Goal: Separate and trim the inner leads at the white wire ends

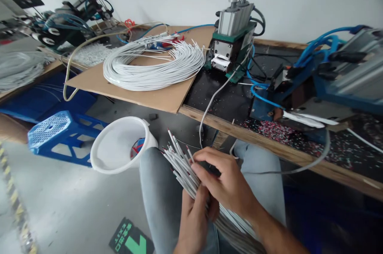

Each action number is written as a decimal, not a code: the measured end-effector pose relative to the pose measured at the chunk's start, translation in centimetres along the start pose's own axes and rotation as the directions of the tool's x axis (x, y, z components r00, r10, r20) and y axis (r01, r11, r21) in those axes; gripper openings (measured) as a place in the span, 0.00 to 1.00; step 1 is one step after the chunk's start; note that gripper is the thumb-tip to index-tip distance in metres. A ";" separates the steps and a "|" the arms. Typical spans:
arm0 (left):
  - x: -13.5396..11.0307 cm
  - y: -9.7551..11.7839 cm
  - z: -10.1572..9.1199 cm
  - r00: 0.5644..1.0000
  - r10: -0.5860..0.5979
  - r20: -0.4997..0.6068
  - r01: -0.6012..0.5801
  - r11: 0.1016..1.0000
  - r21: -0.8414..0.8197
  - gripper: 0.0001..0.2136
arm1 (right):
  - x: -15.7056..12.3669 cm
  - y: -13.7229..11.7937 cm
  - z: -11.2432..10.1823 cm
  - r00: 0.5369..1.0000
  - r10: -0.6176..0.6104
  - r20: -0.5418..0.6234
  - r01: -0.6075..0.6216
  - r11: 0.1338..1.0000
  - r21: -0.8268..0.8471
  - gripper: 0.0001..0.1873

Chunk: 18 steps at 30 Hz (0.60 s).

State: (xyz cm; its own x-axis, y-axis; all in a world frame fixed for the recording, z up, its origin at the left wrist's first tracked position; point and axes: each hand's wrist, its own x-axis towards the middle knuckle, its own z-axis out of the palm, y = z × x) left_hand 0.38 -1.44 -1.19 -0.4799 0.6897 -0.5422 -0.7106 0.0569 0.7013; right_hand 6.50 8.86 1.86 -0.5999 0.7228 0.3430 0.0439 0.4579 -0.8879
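A bundle of white cable lengths (179, 162) rests over my lap, the stripped ends pointing up and left. My left hand (194, 216) grips the bundle from below. My right hand (223, 182) lies on top of it, with fingers pinching the cables near their ends. A large coil of the same white cables (149, 68) lies on a cardboard sheet (161, 96) on the bench ahead.
A green pneumatic press (231, 42) stands mid-bench, and a blue machine with air hoses (314, 74) sits to its right. A white bucket (118, 146) and a blue plastic stool (56, 132) stand on the floor at left. Coloured scraps litter the black bench top (278, 130).
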 end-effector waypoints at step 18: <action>1.1 0.3 -0.3 0.959 0.060 0.277 -0.080 0.995 0.064 0.14 | -7.6 1.1 -1.3 0.982 0.169 -0.079 -0.178 0.976 -0.126 0.08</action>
State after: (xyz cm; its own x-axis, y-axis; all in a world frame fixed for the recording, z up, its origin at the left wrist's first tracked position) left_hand -0.49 -0.85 -1.73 -0.3604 0.8645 -0.3503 -0.6351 0.0476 0.7709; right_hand 12.20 4.52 -1.30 -0.5187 0.8285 0.2109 0.2506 0.3831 -0.8891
